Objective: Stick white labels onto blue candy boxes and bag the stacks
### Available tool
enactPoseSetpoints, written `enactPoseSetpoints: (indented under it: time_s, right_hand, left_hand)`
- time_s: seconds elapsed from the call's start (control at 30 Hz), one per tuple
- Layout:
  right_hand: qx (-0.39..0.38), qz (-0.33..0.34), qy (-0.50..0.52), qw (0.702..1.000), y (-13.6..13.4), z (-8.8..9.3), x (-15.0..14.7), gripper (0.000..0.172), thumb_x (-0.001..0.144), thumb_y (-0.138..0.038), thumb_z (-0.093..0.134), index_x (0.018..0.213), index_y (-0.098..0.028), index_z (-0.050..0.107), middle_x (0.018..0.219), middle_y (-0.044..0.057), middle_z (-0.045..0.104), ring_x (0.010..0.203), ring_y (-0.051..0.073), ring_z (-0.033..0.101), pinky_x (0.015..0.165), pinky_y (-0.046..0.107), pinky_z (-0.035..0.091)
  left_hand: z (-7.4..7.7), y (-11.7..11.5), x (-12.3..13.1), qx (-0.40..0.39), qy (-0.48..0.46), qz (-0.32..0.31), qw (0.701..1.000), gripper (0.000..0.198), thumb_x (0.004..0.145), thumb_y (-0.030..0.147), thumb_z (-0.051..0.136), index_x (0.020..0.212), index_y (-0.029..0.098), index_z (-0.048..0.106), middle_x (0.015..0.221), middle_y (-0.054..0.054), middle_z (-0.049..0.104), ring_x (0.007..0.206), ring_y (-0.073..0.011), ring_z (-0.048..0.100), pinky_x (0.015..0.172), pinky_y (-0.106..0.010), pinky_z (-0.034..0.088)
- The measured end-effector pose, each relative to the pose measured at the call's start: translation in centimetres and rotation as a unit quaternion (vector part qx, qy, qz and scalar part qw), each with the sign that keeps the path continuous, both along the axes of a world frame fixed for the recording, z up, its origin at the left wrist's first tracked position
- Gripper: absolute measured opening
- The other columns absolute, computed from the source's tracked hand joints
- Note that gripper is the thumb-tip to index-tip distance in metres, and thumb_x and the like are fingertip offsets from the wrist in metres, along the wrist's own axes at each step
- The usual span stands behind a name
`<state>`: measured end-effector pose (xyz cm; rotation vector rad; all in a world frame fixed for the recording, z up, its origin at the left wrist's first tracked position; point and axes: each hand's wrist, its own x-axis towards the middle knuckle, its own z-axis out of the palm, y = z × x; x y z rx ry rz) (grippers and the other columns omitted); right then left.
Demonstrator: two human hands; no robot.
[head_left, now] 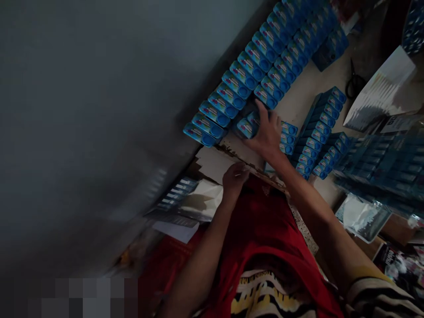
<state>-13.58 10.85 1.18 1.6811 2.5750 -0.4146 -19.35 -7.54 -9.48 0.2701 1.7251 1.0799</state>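
Note:
My right hand [267, 134] reaches over the worktop with thumb and fingers curved round a pair of small blue packs [247, 126] with a printed label and a round blue spot. These packs sit beside the near end of long rows of matching blue packs [232, 96]. Close to the worktop's front edge, my left hand [234, 176] is closed, its fingers curled together. Whatever may be between those fingers is too small and dark to name. More short stacks of blue packs [288, 137] are just right of my right hand, partly hidden by it.
A wall [132, 88] borders the rows on the left. To the right stand stacked blue packs [319, 130], black scissors [355, 84], white paper sheets [380, 88] and a clear plastic tray [362, 216]. Blue strips and a white bag [203, 198] lie below left.

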Motion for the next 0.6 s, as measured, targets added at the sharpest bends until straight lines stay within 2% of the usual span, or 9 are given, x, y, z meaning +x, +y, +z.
enactPoseSetpoints:
  time_s: [0.1, 0.17, 0.2, 0.23, 0.3, 0.37, 0.47, 0.53, 0.6]
  right_hand:
    - [0.023, 0.066, 0.034, 0.997, -5.0, 4.3, 4.5, 0.096, 0.088, -0.055, 0.071, 0.170, -0.026, 0.031, 0.156, 0.019, 0.040, 0.144, 0.044, 0.042, 0.114, 0.063, 0.045]
    - [0.042, 0.103, 0.062, 0.992, -8.7, 5.5, 8.2, 0.081, 0.087, -0.053, 0.072, 0.161, -0.029, 0.049, 0.155, 0.018, 0.043, 0.141, 0.041, 0.046, 0.115, 0.060, 0.046]
    - [0.053, 0.119, 0.068, 0.989, -10.3, 5.3, 10.0, 0.073, 0.087, -0.052, 0.073, 0.155, -0.033, 0.057, 0.153, 0.016, 0.046, 0.139, 0.041, 0.049, 0.115, 0.060, 0.046]
    - [0.062, 0.131, 0.065, 0.987, -11.6, 4.6, 11.7, 0.065, 0.087, -0.049, 0.074, 0.150, -0.036, 0.062, 0.151, 0.015, 0.049, 0.138, 0.041, 0.050, 0.114, 0.060, 0.047]
    - [0.080, 0.134, 0.046, 0.987, -12.9, 2.3, 14.6, 0.053, 0.087, -0.043, 0.073, 0.140, -0.041, 0.070, 0.148, 0.013, 0.055, 0.138, 0.040, 0.052, 0.114, 0.062, 0.047]
    - [0.101, 0.120, 0.027, 0.987, -13.0, -0.6, 16.4, 0.046, 0.090, -0.037, 0.070, 0.136, -0.042, 0.074, 0.146, 0.013, 0.059, 0.139, 0.040, 0.053, 0.115, 0.063, 0.045]
    - [0.135, 0.124, 0.017, 0.983, -12.5, -3.7, 17.7, 0.044, 0.095, -0.033, 0.065, 0.137, -0.044, 0.074, 0.146, 0.014, 0.061, 0.140, 0.038, 0.054, 0.116, 0.063, 0.044]
    - [0.132, 0.150, 0.013, 0.980, -12.4, -4.6, 17.8, 0.046, 0.097, -0.032, 0.064, 0.141, -0.044, 0.072, 0.147, 0.014, 0.061, 0.141, 0.036, 0.054, 0.117, 0.060, 0.044]
    - [0.090, 0.168, 0.005, 0.982, -12.4, -4.7, 17.5, 0.048, 0.099, -0.030, 0.064, 0.144, -0.045, 0.069, 0.150, 0.013, 0.061, 0.143, 0.035, 0.053, 0.119, 0.058, 0.043]
  left_hand:
    - [2.0, -1.3, -0.2, -0.006, 0.003, 0.030, 1.000, 0.040, 0.082, 0.049, 0.078, 0.108, 0.018, 0.077, 0.102, -0.008, 0.080, 0.094, -0.0231, 0.075, 0.088, -0.036, 0.062]
    - [4.2, -2.4, 0.3, 0.007, -0.018, 0.051, 0.999, 0.046, 0.095, 0.056, 0.066, 0.118, 0.017, 0.075, 0.112, -0.011, 0.081, 0.102, -0.0241, 0.076, 0.093, -0.038, 0.063]
    - [5.3, -2.9, 0.8, 0.023, -0.039, 0.046, 0.998, 0.051, 0.100, 0.059, 0.058, 0.126, 0.017, 0.073, 0.120, -0.013, 0.080, 0.108, -0.0250, 0.077, 0.097, -0.040, 0.063]
    - [6.2, -3.3, 1.5, 0.041, -0.060, 0.023, 0.997, 0.056, 0.104, 0.060, 0.051, 0.135, 0.018, 0.069, 0.130, -0.015, 0.077, 0.116, -0.0260, 0.075, 0.101, -0.041, 0.062]
    - [7.5, -3.7, 3.4, 0.081, -0.081, -0.066, 0.991, 0.061, 0.106, 0.061, 0.045, 0.150, 0.021, 0.060, 0.151, -0.015, 0.066, 0.137, -0.0273, 0.066, 0.114, -0.043, 0.057]
    - [7.6, -3.4, 5.4, 0.114, -0.043, -0.167, 0.978, 0.065, 0.105, 0.058, 0.050, 0.161, 0.024, 0.050, 0.165, -0.013, 0.053, 0.155, -0.0270, 0.050, 0.126, -0.044, 0.046]
    - [6.0, -2.4, 7.4, 0.136, 0.060, -0.262, 0.954, 0.069, 0.104, 0.051, 0.056, 0.165, 0.022, 0.043, 0.168, -0.015, 0.048, 0.159, -0.0283, 0.042, 0.131, -0.047, 0.038]
    - [4.6, -2.1, 7.9, 0.133, 0.134, -0.278, 0.942, 0.062, 0.106, 0.043, 0.052, 0.163, 0.020, 0.044, 0.164, -0.017, 0.052, 0.155, -0.0293, 0.047, 0.130, -0.050, 0.039]
    - [3.7, -2.1, 7.8, 0.125, 0.196, -0.274, 0.933, 0.055, 0.107, 0.038, 0.049, 0.159, 0.020, 0.049, 0.159, -0.017, 0.057, 0.151, -0.0300, 0.052, 0.128, -0.052, 0.040]
